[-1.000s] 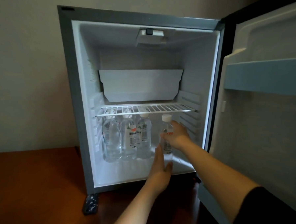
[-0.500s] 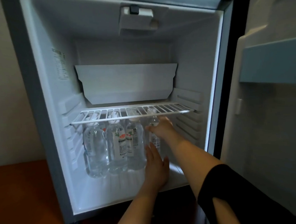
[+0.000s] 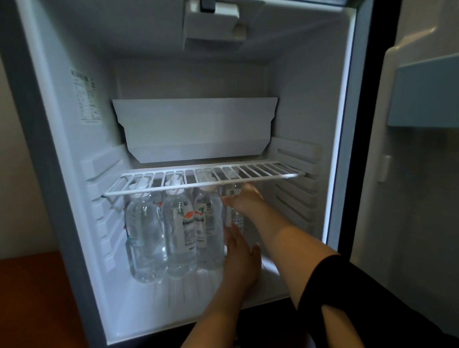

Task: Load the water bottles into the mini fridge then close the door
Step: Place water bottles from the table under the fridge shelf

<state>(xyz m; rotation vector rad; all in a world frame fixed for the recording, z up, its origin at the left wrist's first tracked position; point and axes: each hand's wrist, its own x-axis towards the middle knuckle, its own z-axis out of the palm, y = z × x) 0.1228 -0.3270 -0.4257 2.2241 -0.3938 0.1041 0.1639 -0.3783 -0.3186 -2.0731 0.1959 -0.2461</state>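
The mini fridge point(image 3: 65, 209) stands open and lit. Under its white wire shelf point(image 3: 202, 180), three clear water bottles point(image 3: 178, 235) with white caps stand in a row at the left. To the right of that row, deep in the lower compartment, stands a fourth bottle point(image 3: 236, 218), with my right hand point(image 3: 244, 199) gripping its upper part. My left hand point(image 3: 240, 255) is flat with straight fingers just below and in front of that bottle; I cannot tell whether it touches it.
The fridge door point(image 3: 423, 190) hangs open on the right, with a grey-blue door shelf point(image 3: 429, 94). A white tray point(image 3: 194, 127) sits above the wire shelf. The fridge stands on a brown wooden surface point(image 3: 25, 312) against a pale wall.
My right hand has carried the fourth bottle from the fridge's front edge deep under the wire shelf. My left hand followed it inward. The view has moved closer to the fridge.
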